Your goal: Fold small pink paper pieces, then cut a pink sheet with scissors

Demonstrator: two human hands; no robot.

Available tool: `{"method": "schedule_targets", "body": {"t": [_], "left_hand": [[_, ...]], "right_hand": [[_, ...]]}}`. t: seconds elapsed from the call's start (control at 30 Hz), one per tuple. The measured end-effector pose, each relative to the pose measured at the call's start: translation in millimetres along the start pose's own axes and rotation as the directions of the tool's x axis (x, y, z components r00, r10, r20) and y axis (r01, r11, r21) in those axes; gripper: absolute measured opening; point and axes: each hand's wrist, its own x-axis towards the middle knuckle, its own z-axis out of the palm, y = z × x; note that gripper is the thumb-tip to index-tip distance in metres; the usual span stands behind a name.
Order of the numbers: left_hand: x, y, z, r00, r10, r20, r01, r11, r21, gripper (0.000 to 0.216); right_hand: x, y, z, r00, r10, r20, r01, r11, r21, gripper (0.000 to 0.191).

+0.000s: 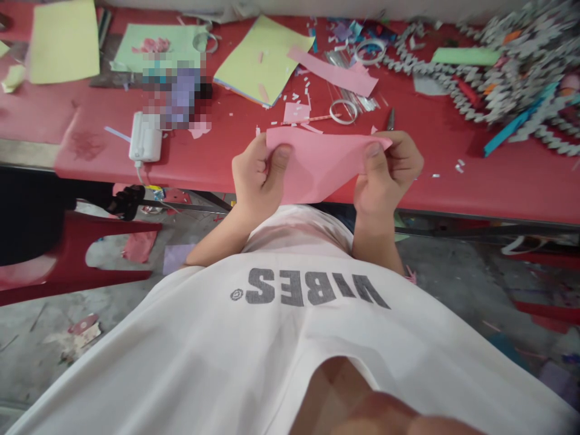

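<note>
A pink sheet of paper (319,163) is held up in front of my chest, just over the near edge of the red table (475,157). My left hand (256,178) pinches its left end, thumb on top and fingers curled behind. My right hand (387,172) pinches the right end the same way. The paper bends slightly between the two hands.
Yellow-green sheets (263,60), a pale green sheet (156,45), pink strips (333,72), tape rolls (343,112), a white power bank (145,138) and paper scraps lie on the table. A grey folded-paper chain (507,66) fills the far right. A red plastic chair (72,257) stands at left.
</note>
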Motion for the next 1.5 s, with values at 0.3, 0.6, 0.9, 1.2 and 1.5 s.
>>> {"method": "schedule_targets", "body": {"t": [0.3, 0.6, 0.9, 1.2, 1.5], "left_hand": [[-3, 4, -7, 0.999, 0.015, -0.048, -0.014, 1.0, 0.021, 0.069], [-4, 10, -11, 0.997, 0.014, -0.08, -0.008, 0.997, 0.075, 0.073], [-4, 4, -14, 0.992, 0.034, -0.121, -0.023, 0.995, 0.095, 0.073], [-5, 14, -12, 0.988, 0.118, -0.102, -0.11, 0.99, 0.087, 0.076], [6, -21, -21, 0.974, 0.145, -0.175, -0.14, 0.989, 0.036, 0.083]], "right_hand": [[8, -8, -9, 0.999, -0.038, 0.028, 0.037, 0.999, 0.028, 0.022], [7, -6, -8, 0.996, -0.086, -0.004, 0.086, 0.996, -0.028, 0.023], [-1, 3, 1, 0.998, -0.07, -0.003, 0.069, 0.987, -0.148, 0.045], [-3, 22, 6, 0.941, 0.017, 0.338, -0.04, 0.997, 0.061, 0.049], [-3, 20, 5, 0.965, 0.138, 0.223, -0.138, 0.99, -0.013, 0.045]]}}
